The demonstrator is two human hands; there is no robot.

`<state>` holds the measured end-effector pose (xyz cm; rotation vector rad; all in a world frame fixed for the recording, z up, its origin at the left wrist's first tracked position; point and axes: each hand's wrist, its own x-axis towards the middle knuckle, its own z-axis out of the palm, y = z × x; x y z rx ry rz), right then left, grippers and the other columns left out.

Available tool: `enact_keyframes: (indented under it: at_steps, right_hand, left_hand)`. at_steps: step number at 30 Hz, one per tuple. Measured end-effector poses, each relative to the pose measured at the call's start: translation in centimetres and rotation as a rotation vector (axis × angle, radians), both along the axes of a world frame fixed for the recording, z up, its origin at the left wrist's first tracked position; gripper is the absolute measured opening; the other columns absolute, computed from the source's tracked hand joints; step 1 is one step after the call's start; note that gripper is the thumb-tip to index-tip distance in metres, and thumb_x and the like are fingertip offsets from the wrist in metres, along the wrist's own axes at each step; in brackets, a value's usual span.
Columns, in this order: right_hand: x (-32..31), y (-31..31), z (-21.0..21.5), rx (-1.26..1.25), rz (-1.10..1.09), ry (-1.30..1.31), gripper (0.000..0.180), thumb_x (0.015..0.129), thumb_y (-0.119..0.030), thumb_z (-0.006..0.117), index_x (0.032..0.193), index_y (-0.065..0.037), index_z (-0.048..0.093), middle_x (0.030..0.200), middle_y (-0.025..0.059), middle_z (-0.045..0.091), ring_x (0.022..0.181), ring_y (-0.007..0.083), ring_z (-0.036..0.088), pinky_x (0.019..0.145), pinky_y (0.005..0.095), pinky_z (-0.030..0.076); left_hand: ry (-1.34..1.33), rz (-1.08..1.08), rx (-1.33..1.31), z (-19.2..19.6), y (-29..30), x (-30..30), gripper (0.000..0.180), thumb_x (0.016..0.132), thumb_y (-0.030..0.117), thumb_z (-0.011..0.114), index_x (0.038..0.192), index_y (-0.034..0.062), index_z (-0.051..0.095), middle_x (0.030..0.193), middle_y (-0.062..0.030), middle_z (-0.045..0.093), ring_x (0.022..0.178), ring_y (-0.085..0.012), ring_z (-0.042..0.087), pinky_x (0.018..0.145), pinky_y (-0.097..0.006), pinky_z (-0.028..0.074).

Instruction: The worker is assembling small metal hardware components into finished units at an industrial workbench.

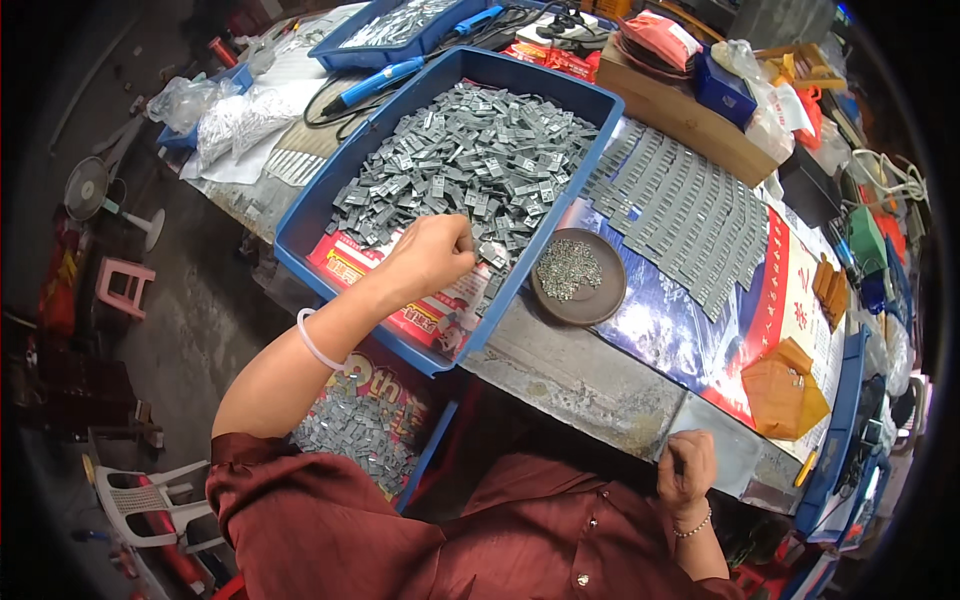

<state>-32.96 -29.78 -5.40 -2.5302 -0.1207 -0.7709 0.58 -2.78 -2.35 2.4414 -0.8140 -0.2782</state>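
My left hand (437,256) reaches over a blue tray (292,238) heaped with small grey plastic pieces (470,150). Its fingers are curled in at the near side of the heap, and what they hold, if anything, is hidden. Close to my body, by the table's front edge, my right hand (688,468) is raised with its fingers bent together; nothing can be made out in them. Between the two hands a round brown dish (605,312) holds tiny metal parts (568,270). Rows of grey pieces (690,210) lie side by side on a printed sheet (665,345) to the right.
Below the table edge, a second blue tray (428,455) holds more grey pieces. A blue-handled tool (375,84) with a cord lies beyond the main tray. A wooden block (690,115) stands behind the rows. An orange-brown packet (785,390) lies at the right.
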Motion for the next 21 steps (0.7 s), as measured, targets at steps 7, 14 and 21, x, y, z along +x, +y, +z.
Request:
enact_keyframes:
  at_steps: [7,14,21]
  right_hand:
    - [-0.3,-0.1,-0.1,0.01,-0.001,-0.018,0.023,0.067,0.01,0.062,0.087,0.0,0.055,0.08,0.0136,0.057,0.068,0.0305,0.054,0.063,0.0384,0.044]
    - [-0.1,-0.4,0.4,0.007,0.007,-0.025,0.023,0.068,0.01,0.062,0.088,0.0,0.055,0.081,0.0131,0.057,0.068,0.03,0.053,0.061,0.0384,0.043]
    - [-1.1,0.2,1.0,0.325,-0.033,-0.026,0.02,0.07,0.012,0.061,0.086,0.001,0.057,0.08,0.0136,0.059,0.071,0.0298,0.057,0.064,0.0351,0.046]
  left_hand:
    - [0.005,0.027,-0.072,1.7,0.3,-1.0,0.015,0.075,0.01,0.064,0.076,-0.0036,0.058,0.068,-0.0104,0.062,0.066,-0.0165,0.062,0.061,-0.031,0.049]
    - [0.694,0.081,-0.608,4.8,0.7,-2.3,0.01,0.086,0.006,0.063,0.086,0.0013,0.054,0.086,-0.0106,0.065,0.081,-0.0159,0.064,0.073,-0.027,0.052]
    - [1.237,-0.182,-1.211,5.0,-1.1,-9.7,0.039,0.082,0.003,0.068,0.116,0.0056,0.048,0.096,-0.0158,0.064,0.082,-0.0236,0.067,0.075,-0.034,0.056]
